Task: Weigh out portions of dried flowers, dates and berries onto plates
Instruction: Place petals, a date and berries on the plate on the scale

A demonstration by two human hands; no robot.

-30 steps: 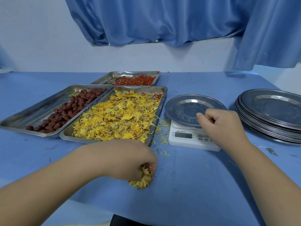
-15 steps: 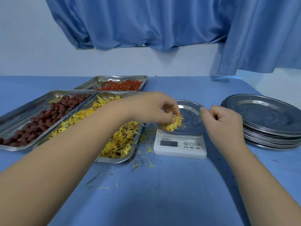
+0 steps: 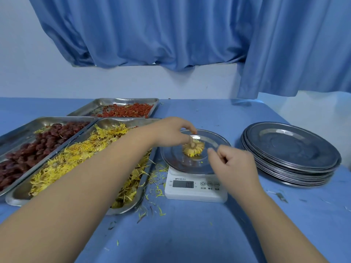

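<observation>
Over the round plate [image 3: 176, 160] on the scale [image 3: 195, 192], the person's left hand [image 3: 171, 133] pinched the top of one dried flower [image 3: 193, 149] between the thumb and a fingertip, with the other fingers bent loosely. The yellow flower hung petals down near the middle of the plate and seemed to touch it. The right hand [image 3: 233, 164] was just beside the flower, over the near right edge of the plate. Its fingers were curled in, but I could not tell if they held the rim or nothing at all. The white scale stood on the blue table [image 3: 190, 234], and its little screen was too blurry to read. Loose petals [image 3: 157, 188] lay on the cloth between the scale and the flower tray [image 3: 117, 121], which was touching the date tray [image 3: 28, 126] on its left. More yellow flowers [image 3: 79, 154] filled the first tray, and dark red dates [image 3: 38, 149] lay in the second. Behind them was a berry tray [image 3: 117, 101] with small red berries [image 3: 129, 112]. A stack of plates [image 3: 290, 150] sat to the right of the scale, near it but apart. A blue curtain [image 3: 152, 35] hung on the wall behind.
</observation>
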